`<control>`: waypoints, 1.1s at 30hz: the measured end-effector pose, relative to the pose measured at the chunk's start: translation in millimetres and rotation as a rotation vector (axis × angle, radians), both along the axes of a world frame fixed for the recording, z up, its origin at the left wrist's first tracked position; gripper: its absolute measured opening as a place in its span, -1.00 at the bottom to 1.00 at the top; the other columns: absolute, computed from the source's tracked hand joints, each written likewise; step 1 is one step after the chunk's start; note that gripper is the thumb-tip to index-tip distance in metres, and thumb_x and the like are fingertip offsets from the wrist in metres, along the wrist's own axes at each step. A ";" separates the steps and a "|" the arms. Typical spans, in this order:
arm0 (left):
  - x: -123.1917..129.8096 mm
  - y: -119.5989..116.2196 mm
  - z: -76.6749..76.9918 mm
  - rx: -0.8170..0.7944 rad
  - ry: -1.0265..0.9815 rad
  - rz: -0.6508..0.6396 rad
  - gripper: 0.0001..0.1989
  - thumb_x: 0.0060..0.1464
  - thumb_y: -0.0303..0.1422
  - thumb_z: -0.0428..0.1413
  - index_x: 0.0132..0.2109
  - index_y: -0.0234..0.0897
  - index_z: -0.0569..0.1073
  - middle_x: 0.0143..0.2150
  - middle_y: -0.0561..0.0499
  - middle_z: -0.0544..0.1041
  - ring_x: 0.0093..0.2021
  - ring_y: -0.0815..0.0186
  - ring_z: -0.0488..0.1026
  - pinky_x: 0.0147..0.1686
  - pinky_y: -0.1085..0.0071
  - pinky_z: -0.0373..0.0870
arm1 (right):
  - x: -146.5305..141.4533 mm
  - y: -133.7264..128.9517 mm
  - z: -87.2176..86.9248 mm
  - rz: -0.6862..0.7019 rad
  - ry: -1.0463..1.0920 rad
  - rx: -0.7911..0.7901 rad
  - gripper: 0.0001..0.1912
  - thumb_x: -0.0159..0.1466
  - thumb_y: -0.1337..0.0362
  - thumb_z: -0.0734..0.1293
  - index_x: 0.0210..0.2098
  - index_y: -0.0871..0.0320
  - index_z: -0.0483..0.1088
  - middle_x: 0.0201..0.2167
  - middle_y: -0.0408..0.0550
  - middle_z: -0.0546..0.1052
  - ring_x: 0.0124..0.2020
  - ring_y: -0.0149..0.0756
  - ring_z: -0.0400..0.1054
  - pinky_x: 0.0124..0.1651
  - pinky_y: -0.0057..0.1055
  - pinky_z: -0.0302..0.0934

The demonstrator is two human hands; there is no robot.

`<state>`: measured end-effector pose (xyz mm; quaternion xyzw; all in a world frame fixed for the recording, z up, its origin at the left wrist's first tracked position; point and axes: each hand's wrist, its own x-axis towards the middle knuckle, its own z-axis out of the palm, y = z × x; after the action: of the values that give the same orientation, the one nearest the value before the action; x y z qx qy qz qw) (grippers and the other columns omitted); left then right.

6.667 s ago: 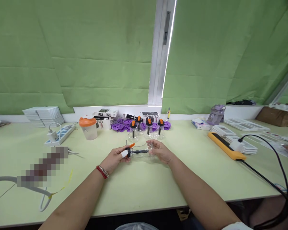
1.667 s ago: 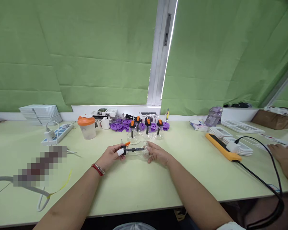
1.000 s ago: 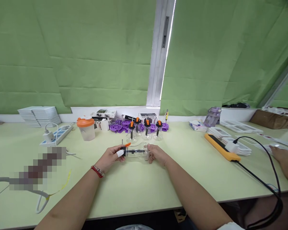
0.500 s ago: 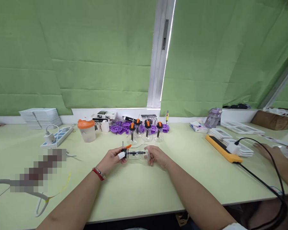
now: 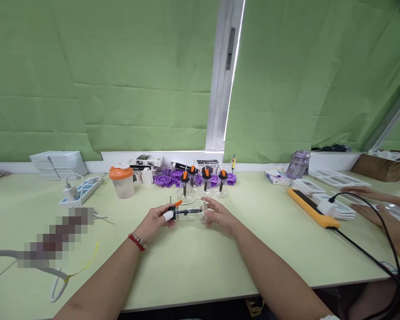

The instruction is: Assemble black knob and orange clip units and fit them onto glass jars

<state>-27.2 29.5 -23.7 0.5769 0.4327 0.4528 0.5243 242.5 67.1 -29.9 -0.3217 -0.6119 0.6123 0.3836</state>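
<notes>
Vessel of clear material (image 5: 190,219) lies on its side between the two hands, lifted over the pale table (image 5: 186,271) or resting on it, I cannot tell which; its narrow end points to the left and its wide end to the right; the left hand (image 5: 156,218), with a white wrap (image 5: 168,216) on the thumb, has its fingers closed around the black top (image 5: 173,213), from which an orange lever (image 5: 178,203) sticks out; the right hand (image 5: 219,216) has its fingers bent around the wide end and seems to grip it, although how firmly is not clear. As I judge, this piece is well advanced: the top sits on the narrow mouth and a black rod (image 5: 193,211) is inside; whether the top is fully tight, I cannot say. Behind it, four similar vessels (image 5: 206,183) stand upright near one another, each with a black and orange top, and they look complete; the held one differs in that it is not yet standing among them; purple parts (image 5: 163,179) and small boxes (image 5: 145,176) lie farther back; at far right, hands of a co-worker (image 5: 369,214) are near white stacked pieces (image 5: 342,213).
</notes>
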 end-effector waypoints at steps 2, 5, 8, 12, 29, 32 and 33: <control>0.7 -0.4 0.2 0.003 0.004 -0.009 -0.45 -0.02 -0.16 0.16 0.10 -0.33 0.41 -0.37 0.00 0.52 -0.41 0.35 0.44 -0.22 0.27 0.43 | -3.8 1.8 -3.8 -0.013 -0.007 -0.040 -0.39 0.12 -0.01 0.36 0.08 0.06 0.19 -0.26 -0.05 0.41 -0.46 -0.37 0.42 -0.47 -0.42 0.32; 1.9 -1.5 1.4 0.001 0.023 -0.020 -0.44 -0.02 -0.17 0.16 0.11 -0.33 0.40 -0.38 0.00 0.51 -0.42 0.36 0.43 -0.22 0.28 0.42 | -7.7 2.9 -7.2 -0.028 -0.039 -0.081 -0.46 0.17 -0.13 0.25 -0.05 0.15 0.25 -0.42 -0.09 0.43 -0.59 -0.39 0.37 -0.59 -0.48 0.23; 2.0 -2.0 2.8 -0.007 0.027 -0.023 -0.45 -0.02 -0.17 0.16 0.10 -0.33 0.40 -0.40 0.01 0.50 -0.42 0.36 0.43 -0.22 0.28 0.42 | -6.5 1.0 -5.3 -0.027 -0.071 -0.095 -0.45 0.19 -0.18 0.19 -0.12 0.17 0.28 -0.45 -0.08 0.43 -0.59 -0.40 0.36 -0.60 -0.49 0.22; 0.2 -1.0 2.2 -0.009 0.010 -0.016 -0.44 -0.03 -0.17 0.17 0.10 -0.34 0.40 -0.40 0.01 0.49 -0.42 0.36 0.43 -0.24 0.30 0.42 | 0.1 -3.2 2.1 0.018 -0.028 -0.059 -0.36 0.13 -0.04 0.35 0.12 0.06 0.17 -0.11 0.05 0.39 -0.33 -0.32 0.43 -0.40 -0.39 0.34; -0.3 0.5 2.9 0.007 0.037 -0.004 -0.45 -0.03 -0.16 0.17 0.10 -0.31 0.41 -0.39 0.01 0.51 -0.41 0.34 0.44 -0.24 0.28 0.43 | -5.5 -1.9 2.2 -0.045 -0.101 -0.085 -0.40 0.18 -0.17 0.20 0.00 0.16 0.25 -0.38 -0.02 0.48 -0.58 -0.41 0.37 -0.63 -0.52 0.21; -1.6 1.4 3.8 0.003 0.039 0.016 -0.44 -0.03 -0.16 0.17 0.10 -0.31 0.41 -0.40 0.02 0.50 -0.42 0.35 0.43 -0.26 0.29 0.43 | 0.3 -3.6 6.1 -0.008 -0.019 -0.034 -0.26 0.12 -0.02 0.36 0.22 -0.04 0.05 0.02 0.08 0.36 -0.31 -0.34 0.44 -0.40 -0.43 0.35; -1.7 1.4 4.1 0.001 0.036 0.018 -0.44 -0.03 -0.16 0.17 0.10 -0.31 0.40 -0.39 0.02 0.50 -0.43 0.36 0.43 -0.26 0.29 0.43 | 1.7 -4.0 7.0 0.002 0.000 -0.015 -0.21 0.09 0.05 0.41 0.23 -0.10 0.02 0.11 0.07 0.27 -0.24 -0.33 0.43 -0.33 -0.39 0.36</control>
<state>-28.9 30.8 -19.7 0.5814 0.4471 0.4470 0.5121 244.1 63.2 -22.9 -0.3240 -0.6078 0.6171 0.3805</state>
